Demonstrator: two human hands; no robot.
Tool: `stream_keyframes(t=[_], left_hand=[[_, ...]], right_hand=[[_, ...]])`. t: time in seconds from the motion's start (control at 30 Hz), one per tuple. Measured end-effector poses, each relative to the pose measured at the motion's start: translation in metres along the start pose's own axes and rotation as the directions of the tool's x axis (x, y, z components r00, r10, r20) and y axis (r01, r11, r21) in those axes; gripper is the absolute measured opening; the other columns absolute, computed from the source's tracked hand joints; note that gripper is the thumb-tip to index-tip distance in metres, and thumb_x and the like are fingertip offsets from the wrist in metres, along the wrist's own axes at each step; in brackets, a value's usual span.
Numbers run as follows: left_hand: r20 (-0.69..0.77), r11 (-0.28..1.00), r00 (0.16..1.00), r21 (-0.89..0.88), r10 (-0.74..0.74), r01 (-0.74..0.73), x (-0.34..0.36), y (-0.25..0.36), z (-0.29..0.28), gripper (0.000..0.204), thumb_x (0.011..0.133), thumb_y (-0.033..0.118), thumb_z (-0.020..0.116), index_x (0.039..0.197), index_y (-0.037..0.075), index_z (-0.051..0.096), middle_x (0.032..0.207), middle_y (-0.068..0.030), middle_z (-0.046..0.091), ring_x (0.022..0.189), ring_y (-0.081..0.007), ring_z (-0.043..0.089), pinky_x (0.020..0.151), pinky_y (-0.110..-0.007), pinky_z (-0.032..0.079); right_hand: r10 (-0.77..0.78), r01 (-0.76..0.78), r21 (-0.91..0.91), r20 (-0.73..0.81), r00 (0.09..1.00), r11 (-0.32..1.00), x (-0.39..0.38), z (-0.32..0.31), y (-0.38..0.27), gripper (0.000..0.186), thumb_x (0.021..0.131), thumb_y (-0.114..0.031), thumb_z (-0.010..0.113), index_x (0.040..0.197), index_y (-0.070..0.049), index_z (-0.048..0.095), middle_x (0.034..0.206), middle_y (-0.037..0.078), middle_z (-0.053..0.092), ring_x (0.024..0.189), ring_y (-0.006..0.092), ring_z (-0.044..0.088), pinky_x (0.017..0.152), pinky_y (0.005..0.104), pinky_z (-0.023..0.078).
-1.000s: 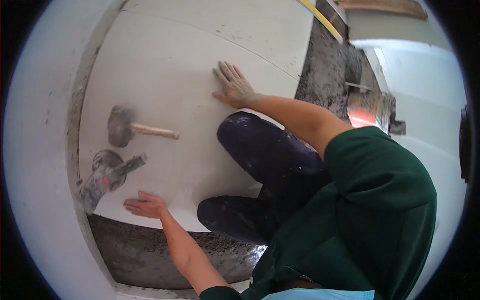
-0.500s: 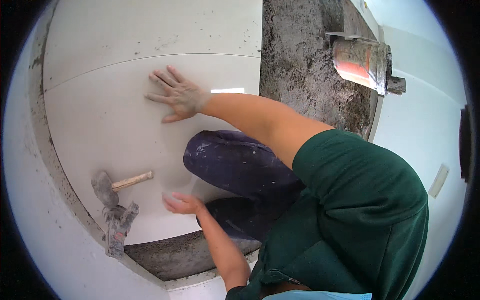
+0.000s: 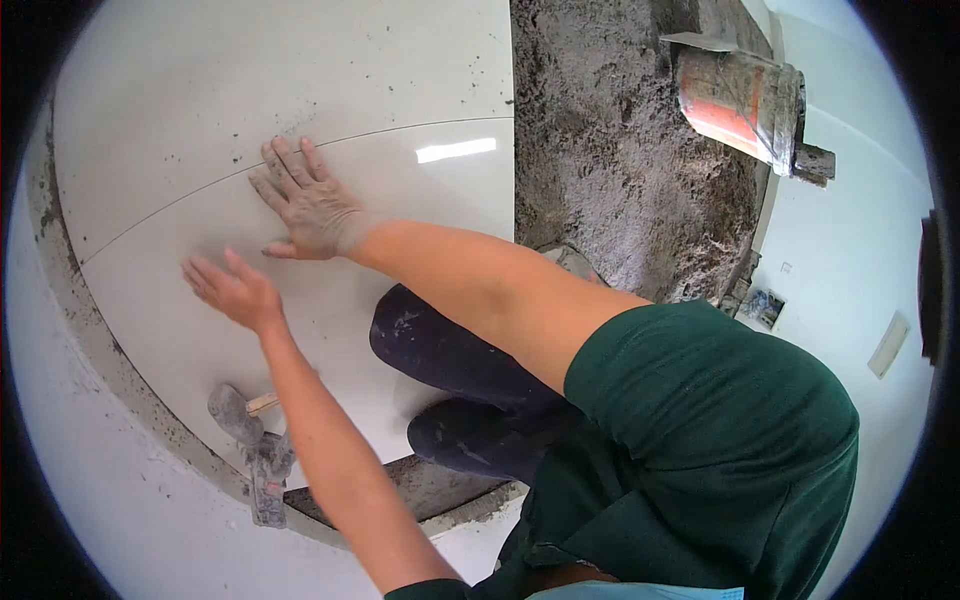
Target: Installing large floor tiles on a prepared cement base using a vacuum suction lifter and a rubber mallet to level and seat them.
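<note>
My right hand (image 3: 310, 205) lies flat, fingers spread, on a large glossy white tile (image 3: 400, 190), just below the thin joint to the neighbouring tile (image 3: 300, 70). My left hand (image 3: 232, 290) is open, palm down, on or just over the same tile, a little below and left of the right hand. Neither hand holds anything. My knee in dark trousers (image 3: 450, 350) rests on the tile. A rubber mallet (image 3: 235, 412) with a wooden handle lies near the tile's lower left edge, with a mortar-caked trowel (image 3: 268, 475) beside it.
Rough grey mortar bed (image 3: 620, 150) spreads to the right of the tiles. An orange, mortar-smeared bucket (image 3: 740, 100) stands on it at the upper right. A white wall (image 3: 100, 500) curves along the left, with a mortar strip at its foot.
My left hand has left the tile's lower edge and moved up next to my right hand. The view has shifted, so the mallet and trowel now appear lower left.
</note>
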State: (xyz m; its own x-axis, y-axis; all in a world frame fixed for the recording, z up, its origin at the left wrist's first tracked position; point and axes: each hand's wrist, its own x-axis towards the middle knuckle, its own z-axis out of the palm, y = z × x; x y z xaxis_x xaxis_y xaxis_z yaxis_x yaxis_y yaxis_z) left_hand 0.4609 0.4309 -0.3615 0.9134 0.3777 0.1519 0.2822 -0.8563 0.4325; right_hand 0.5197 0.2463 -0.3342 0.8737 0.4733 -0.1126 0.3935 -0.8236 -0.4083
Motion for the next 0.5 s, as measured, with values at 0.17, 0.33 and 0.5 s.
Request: stream_keyframes(t=[0.17, 0.33, 0.5], left_hand=[[0.198, 0.935, 0.974, 0.315, 0.105, -0.165, 0.062, 0.022, 0.038, 0.077, 0.103, 0.055, 0.046, 0.157, 0.002, 0.031, 0.165, -0.0229, 0.027, 0.154, -0.0408, 0.021, 0.124, -0.057, 0.015], [0.150, 0.936, 0.987, 0.335, 0.061, -0.109, 0.079, 0.015, 0.034, 0.102, 0.094, 0.076, 0.045, 0.157, -0.002, 0.027, 0.165, -0.0246, 0.025, 0.155, -0.0418, 0.017, 0.125, -0.056, 0.011], [0.085, 0.954, 0.996, 0.300, -0.031, 0.004, 0.089, 0.021, 0.044, 0.114, 0.090, 0.083, 0.043, 0.156, -0.009, 0.023, 0.163, -0.0293, 0.023, 0.155, -0.0413, 0.015, 0.126, -0.056, 0.010]], right_hand=[[0.044, -0.041, -0.032, 0.082, 0.996, 0.999, -0.004, 0.003, 0.005, 0.105, 0.089, -0.073, 0.052, 0.158, 0.003, 0.029, 0.167, 0.025, 0.019, 0.158, 0.0394, 0.004, 0.126, 0.0584, -0.003], [-0.014, 0.016, -0.050, 0.054, 0.998, 0.999, -0.015, 0.003, 0.027, 0.108, 0.085, -0.069, 0.062, 0.156, 0.007, 0.031, 0.167, 0.024, 0.022, 0.158, 0.0369, 0.010, 0.127, 0.0534, 0.002], [0.107, -0.095, -0.112, 0.100, 0.989, 0.989, -0.077, -0.041, 0.118, 0.106, 0.089, -0.065, 0.060, 0.157, 0.007, 0.025, 0.167, 0.026, 0.018, 0.158, 0.0386, 0.009, 0.127, 0.0538, 0.003]])
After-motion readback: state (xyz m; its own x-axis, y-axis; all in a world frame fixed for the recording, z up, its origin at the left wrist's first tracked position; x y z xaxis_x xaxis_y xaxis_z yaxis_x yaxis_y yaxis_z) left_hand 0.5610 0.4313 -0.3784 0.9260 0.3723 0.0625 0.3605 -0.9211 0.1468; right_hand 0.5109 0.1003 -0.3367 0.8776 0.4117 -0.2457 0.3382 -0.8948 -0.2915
